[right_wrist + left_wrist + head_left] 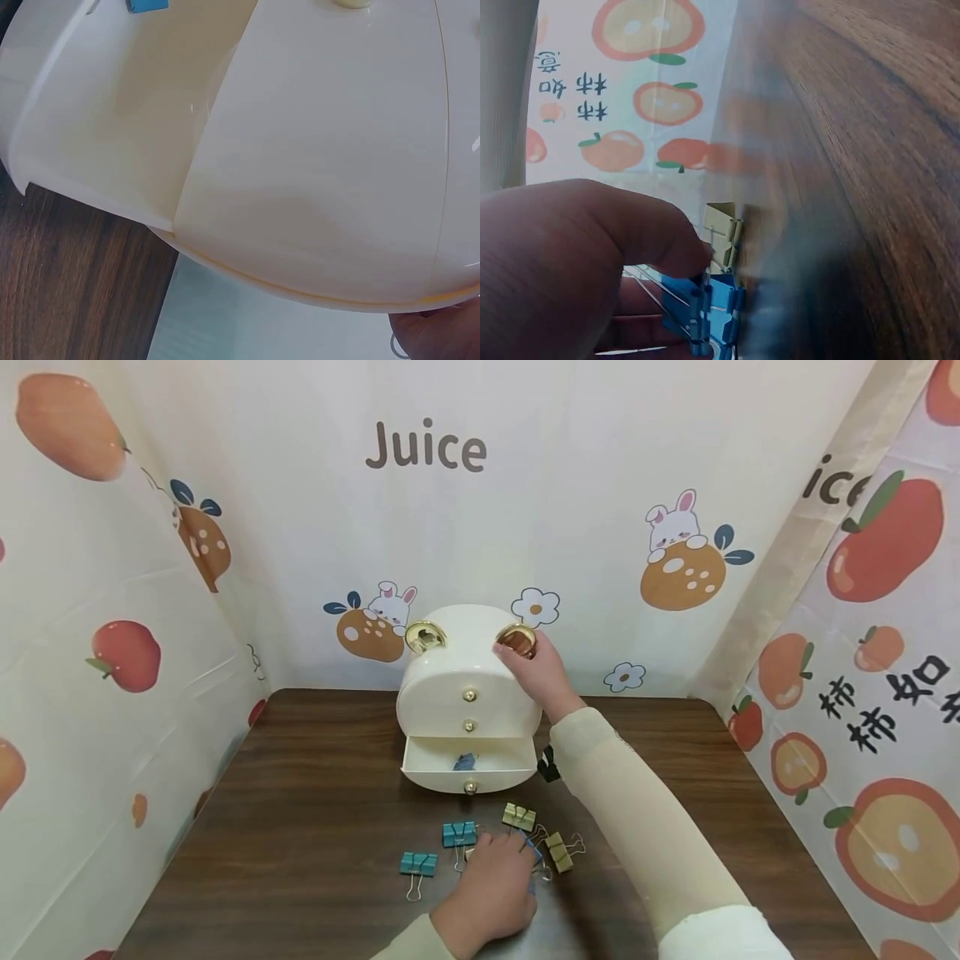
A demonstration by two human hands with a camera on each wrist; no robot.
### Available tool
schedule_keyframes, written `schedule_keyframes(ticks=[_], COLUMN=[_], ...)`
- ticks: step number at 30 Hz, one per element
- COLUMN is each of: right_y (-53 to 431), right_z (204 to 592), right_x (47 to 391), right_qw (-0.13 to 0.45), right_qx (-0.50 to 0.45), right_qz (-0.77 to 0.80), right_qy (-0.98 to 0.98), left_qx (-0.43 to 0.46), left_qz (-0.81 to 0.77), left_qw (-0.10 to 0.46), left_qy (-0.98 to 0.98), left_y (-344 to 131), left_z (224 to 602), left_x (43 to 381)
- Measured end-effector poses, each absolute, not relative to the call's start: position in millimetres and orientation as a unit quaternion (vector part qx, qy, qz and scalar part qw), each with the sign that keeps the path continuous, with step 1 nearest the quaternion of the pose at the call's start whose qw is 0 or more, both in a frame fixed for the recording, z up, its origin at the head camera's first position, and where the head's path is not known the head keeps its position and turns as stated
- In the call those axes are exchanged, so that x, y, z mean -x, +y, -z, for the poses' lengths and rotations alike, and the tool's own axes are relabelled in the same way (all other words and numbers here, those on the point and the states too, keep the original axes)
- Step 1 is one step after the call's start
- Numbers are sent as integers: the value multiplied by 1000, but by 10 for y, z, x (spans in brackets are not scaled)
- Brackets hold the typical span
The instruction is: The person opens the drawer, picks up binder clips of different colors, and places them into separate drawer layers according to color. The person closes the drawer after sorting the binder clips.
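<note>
A white storage box (468, 681) with gold knobs stands on the table, its bottom drawer (423, 756) pulled out. A blue binder clip (465, 762) lies in that drawer. My right hand (543, 672) grips the gold-rimmed round ear (517, 639) at the box's top right; its fingertips are hidden behind. Low over the table, my left hand (487, 889) pinches a blue binder clip (694, 315) between thumb and fingers. Around it lie teal binder clips (417, 864) on the left and yellow-green binder clips (559, 852) on the right.
A second gold-rimmed ear (425, 637) tops the box at left. Something black (548, 765) shows between the box and my right sleeve. Printed curtains (300, 527) enclose the dark wooden table (300, 827) at the back and sides.
</note>
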State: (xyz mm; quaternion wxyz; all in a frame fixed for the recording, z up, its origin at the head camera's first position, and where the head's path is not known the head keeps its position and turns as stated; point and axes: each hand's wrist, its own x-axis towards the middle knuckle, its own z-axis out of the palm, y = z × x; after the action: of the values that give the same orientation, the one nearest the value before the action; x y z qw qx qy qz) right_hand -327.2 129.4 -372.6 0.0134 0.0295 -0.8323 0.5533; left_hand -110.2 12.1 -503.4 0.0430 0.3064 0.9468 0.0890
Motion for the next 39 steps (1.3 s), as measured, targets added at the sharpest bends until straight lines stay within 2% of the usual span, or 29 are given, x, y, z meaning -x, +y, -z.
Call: schedule_keyframes(ticks=[5, 23, 39], right_y=[1306, 1293, 1284], right_z=[3732, 3702, 3706], right_x=[3272, 3273, 3275], right_qw=[12, 7, 9], right_qx=[-26, -28, -29], right_qz=[-554, -557, -563], right_qy=[-832, -830, -826], left_qx=[-326, -318, -309], left_qz=[-110, -217, -266], left_qw=[21, 67, 61], left_qy=[939, 920, 911], left_y=[108, 5, -20], left_z=[5026, 4917, 4917], left_x=[1089, 1079, 1091])
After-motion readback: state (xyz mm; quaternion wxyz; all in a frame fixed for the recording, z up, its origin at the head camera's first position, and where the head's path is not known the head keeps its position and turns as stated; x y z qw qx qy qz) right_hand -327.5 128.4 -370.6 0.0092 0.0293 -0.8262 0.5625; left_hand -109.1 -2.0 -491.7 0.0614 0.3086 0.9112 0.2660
